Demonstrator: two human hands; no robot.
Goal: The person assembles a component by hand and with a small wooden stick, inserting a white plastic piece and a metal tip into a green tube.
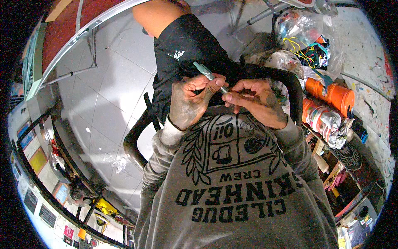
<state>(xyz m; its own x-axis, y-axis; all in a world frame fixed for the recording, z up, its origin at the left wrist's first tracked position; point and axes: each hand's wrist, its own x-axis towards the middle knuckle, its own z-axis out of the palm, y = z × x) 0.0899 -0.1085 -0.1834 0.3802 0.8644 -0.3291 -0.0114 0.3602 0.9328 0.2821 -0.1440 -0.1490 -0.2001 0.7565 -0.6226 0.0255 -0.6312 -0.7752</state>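
In front of my chest, my left hand (191,99) is closed around a slim grey-green pen-shaped tool (204,71). Its wide end points up and away to the left, and its narrow, metallic-looking end slants down toward my right hand (255,99). The thumb and fingers of that hand are pinched together at the narrow end; the very tip is hidden between the fingertips. I cannot make out the tool's exact kind. Both hands look dusty, and they meet just above the hem of my grey sweatshirt (232,178).
I sit in a chair with black armrests (295,93). On the right are orange cylindrical containers (331,96), a clear plastic bag (306,29) of coloured scraps and a cluttered shelf. A dark red tabletop (62,37) stands at far left, above grey floor tiles (107,91). A black-framed rack (45,162) is lower left.
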